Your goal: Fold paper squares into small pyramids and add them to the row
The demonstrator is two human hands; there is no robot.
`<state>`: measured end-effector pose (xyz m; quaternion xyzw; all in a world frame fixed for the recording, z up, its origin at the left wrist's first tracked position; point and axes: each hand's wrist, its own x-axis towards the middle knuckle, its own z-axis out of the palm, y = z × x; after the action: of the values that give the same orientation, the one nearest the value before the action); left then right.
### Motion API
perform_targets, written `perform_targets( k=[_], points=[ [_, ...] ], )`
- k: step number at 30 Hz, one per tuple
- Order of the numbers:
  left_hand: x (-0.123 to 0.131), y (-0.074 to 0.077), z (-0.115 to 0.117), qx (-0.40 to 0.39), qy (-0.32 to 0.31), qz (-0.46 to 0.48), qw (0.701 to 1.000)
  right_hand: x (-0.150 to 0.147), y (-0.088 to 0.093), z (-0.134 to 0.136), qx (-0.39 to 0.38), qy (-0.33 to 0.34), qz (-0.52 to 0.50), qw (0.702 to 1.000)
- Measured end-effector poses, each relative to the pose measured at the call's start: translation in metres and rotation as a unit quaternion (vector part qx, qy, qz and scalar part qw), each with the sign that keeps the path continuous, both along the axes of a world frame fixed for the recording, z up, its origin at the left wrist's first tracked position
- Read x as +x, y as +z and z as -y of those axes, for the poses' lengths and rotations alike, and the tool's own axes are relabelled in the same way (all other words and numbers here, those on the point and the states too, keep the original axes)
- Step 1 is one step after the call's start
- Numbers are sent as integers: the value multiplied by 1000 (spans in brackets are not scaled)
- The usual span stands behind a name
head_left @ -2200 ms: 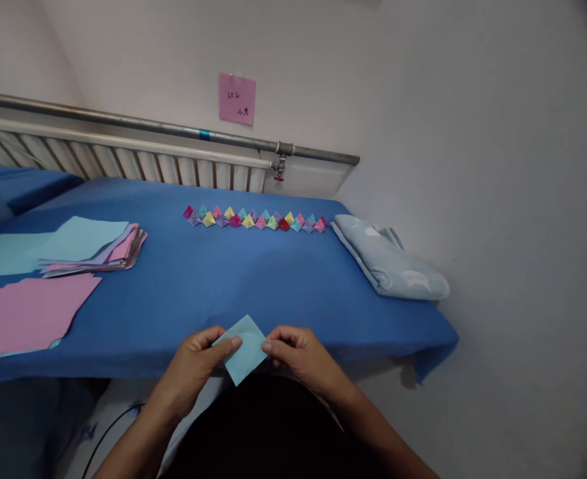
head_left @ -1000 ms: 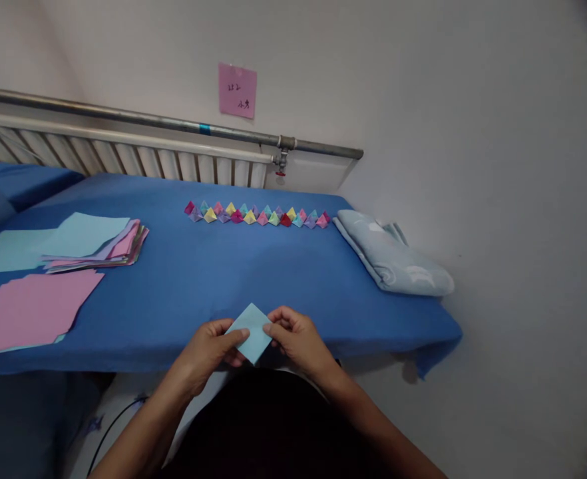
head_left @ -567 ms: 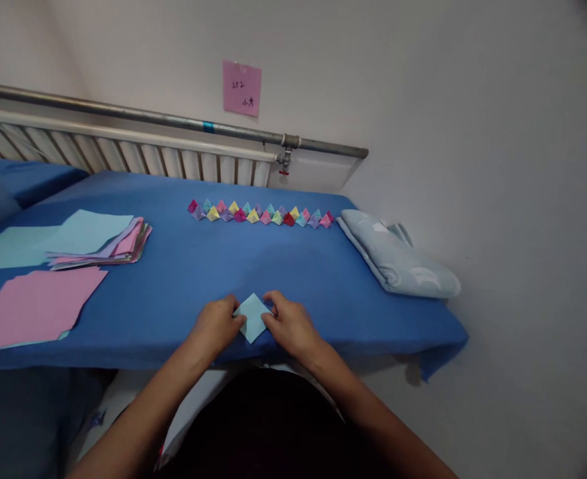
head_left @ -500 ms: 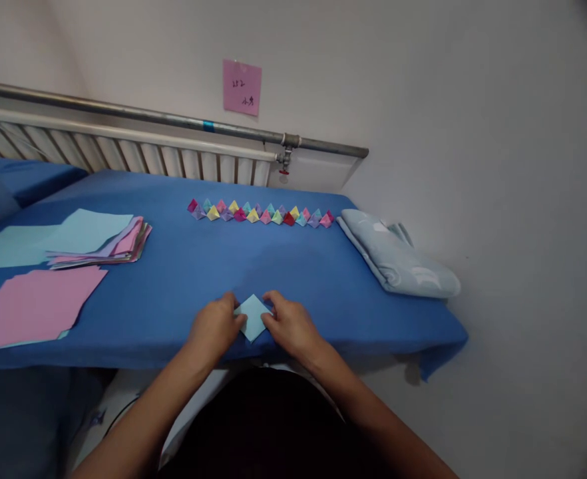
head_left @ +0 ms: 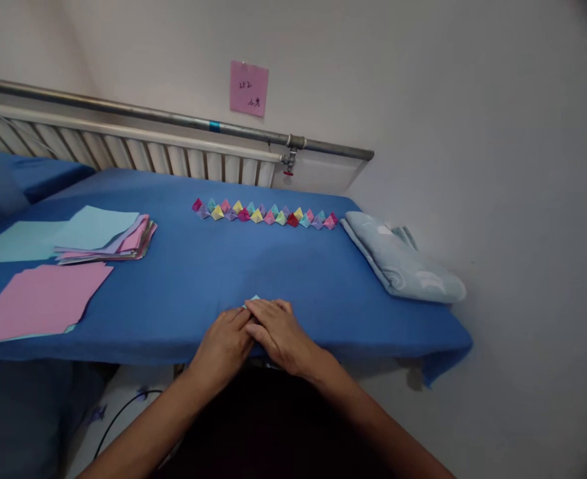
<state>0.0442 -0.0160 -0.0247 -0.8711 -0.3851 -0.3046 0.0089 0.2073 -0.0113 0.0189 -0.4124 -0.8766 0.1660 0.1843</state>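
A light blue folded paper (head_left: 255,298) lies at the front edge of the blue-covered table, almost wholly hidden under my hands. Only its top corner shows beyond the fingers. My left hand (head_left: 227,347) holds it from the left, with its fingertips partly covered. Flat across the paper and the left fingertips rests my right hand (head_left: 280,336), fingers stretched out to the left and touching the left hand.
Behind, small folded paper pieces (head_left: 256,215) in many colours form a zigzag row. Stacked coloured sheets (head_left: 96,228) and pink sheets (head_left: 44,299) lie left. A folded light blue blanket (head_left: 403,256) is at right. A radiator (head_left: 158,156) and pipe (head_left: 174,118) run along the wall.
Both hands have come together over the folded paper, which was in plain view between their fingertips. My right hand has moved left and now overlaps the left one. The view has shifted slightly.
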Motion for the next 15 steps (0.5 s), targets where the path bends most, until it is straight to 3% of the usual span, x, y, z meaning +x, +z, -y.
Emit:
perform_targets(
  k=[9, 13, 15],
  points=[
    [-9, 10, 21, 13, 51, -33, 998, 13, -6, -13, 53, -26, 142, 988],
    [-13, 14, 26, -11, 53, -41, 998, 16, -3, -6, 72, -108, 60, 990],
    [-16, 17, 24, -38, 39, -47, 997, 18, -2, 0, 61, -78, -3, 995]
  ],
)
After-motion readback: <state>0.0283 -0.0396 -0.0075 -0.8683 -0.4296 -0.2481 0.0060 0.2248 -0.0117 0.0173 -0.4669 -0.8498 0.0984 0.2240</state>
